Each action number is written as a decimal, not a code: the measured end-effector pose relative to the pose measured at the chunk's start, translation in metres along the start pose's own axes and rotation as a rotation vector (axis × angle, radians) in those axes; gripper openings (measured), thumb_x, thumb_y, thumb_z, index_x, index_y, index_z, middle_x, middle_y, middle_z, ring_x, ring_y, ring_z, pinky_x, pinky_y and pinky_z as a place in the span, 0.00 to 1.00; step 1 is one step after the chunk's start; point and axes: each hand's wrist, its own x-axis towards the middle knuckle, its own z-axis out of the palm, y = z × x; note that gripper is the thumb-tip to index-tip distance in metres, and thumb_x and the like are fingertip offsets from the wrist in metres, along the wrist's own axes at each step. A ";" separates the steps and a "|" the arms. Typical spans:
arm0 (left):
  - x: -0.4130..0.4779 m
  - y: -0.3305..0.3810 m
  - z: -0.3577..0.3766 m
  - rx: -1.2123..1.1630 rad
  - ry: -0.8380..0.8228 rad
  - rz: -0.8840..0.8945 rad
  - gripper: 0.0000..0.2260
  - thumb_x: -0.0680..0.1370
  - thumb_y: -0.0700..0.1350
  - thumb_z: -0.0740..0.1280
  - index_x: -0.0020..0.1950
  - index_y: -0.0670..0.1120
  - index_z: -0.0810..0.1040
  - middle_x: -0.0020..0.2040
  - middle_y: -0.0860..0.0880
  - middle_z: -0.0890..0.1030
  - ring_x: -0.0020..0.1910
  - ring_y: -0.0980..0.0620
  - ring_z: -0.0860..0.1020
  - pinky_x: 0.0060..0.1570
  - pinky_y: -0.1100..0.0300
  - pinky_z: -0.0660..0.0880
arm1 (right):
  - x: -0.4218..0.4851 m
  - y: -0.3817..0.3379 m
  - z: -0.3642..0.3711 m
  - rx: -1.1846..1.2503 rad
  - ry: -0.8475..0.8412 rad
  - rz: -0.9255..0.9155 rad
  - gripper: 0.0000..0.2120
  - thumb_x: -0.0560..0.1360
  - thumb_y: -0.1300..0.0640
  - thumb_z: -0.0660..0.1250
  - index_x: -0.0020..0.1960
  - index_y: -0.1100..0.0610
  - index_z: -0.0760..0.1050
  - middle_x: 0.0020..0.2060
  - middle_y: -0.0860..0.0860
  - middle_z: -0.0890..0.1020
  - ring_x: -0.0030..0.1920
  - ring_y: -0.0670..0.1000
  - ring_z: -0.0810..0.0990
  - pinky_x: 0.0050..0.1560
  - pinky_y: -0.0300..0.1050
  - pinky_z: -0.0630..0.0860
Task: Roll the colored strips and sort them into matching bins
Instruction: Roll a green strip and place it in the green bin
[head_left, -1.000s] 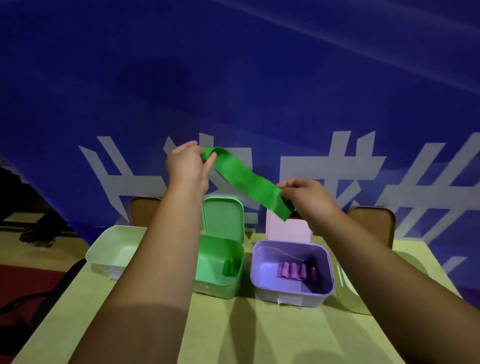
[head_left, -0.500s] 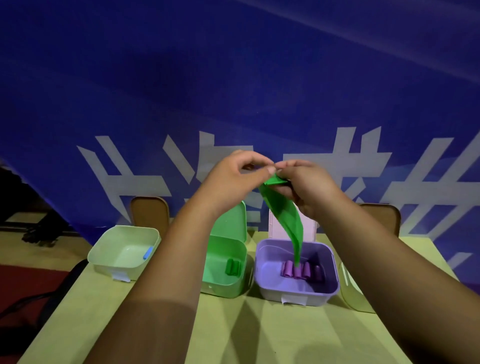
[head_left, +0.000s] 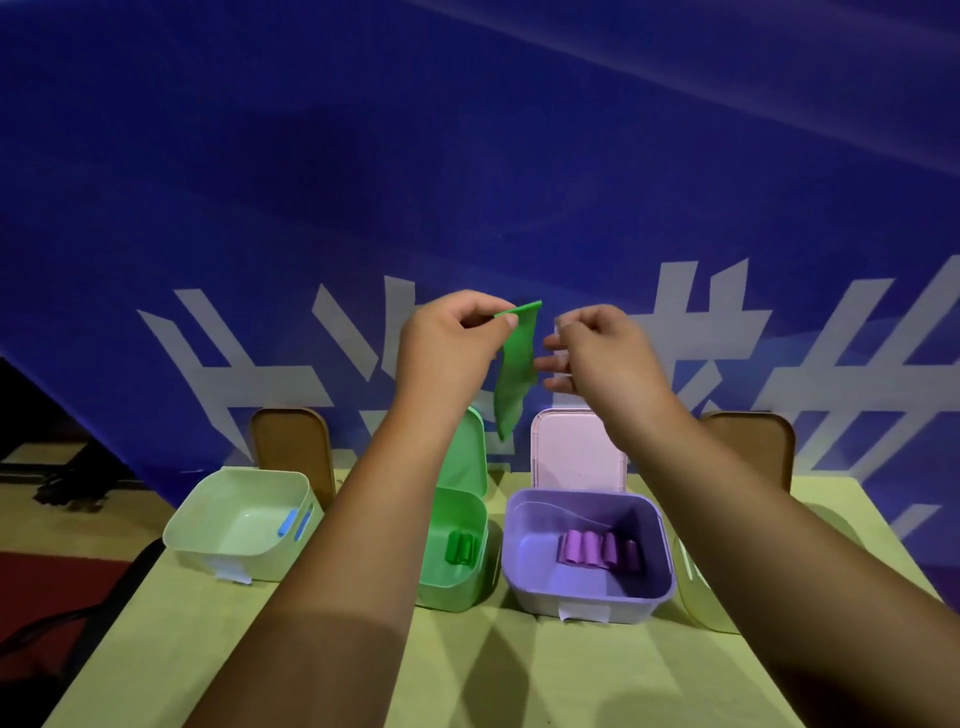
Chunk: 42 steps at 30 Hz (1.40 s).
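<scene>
One green strip (head_left: 515, 371), hanging near-vertical, free end down, top pinched

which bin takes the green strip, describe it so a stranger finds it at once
On the table before the blue banner stands a row of bins. The green bin is second from left, between the pale bin and the purple bin. It alone is bright green, green lid raised, green rolls inside.

Dim, bluish light; forearms cast dark shadows on the table (head_left: 571, 675); wide-angle bending at edges; slightly soft.
</scene>
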 end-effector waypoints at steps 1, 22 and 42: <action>0.000 0.002 0.001 -0.035 -0.001 -0.034 0.04 0.80 0.43 0.76 0.50 0.52 0.89 0.41 0.54 0.88 0.41 0.54 0.87 0.47 0.56 0.86 | -0.001 0.002 0.001 -0.050 -0.003 -0.073 0.07 0.85 0.59 0.63 0.58 0.53 0.78 0.53 0.54 0.85 0.47 0.50 0.89 0.47 0.49 0.86; 0.013 0.028 0.003 -0.220 -0.130 0.005 0.09 0.82 0.43 0.74 0.61 0.53 0.85 0.55 0.49 0.86 0.54 0.54 0.86 0.49 0.54 0.85 | -0.011 -0.035 -0.024 -0.065 -0.099 -0.292 0.07 0.84 0.61 0.69 0.56 0.55 0.85 0.44 0.53 0.89 0.45 0.52 0.89 0.45 0.50 0.87; 0.009 0.043 0.013 -0.297 -0.157 0.010 0.07 0.81 0.49 0.76 0.54 0.46 0.87 0.49 0.44 0.89 0.52 0.42 0.88 0.56 0.39 0.86 | -0.011 -0.043 -0.039 -0.132 -0.136 -0.346 0.06 0.85 0.57 0.68 0.57 0.55 0.84 0.44 0.51 0.88 0.44 0.49 0.89 0.41 0.43 0.86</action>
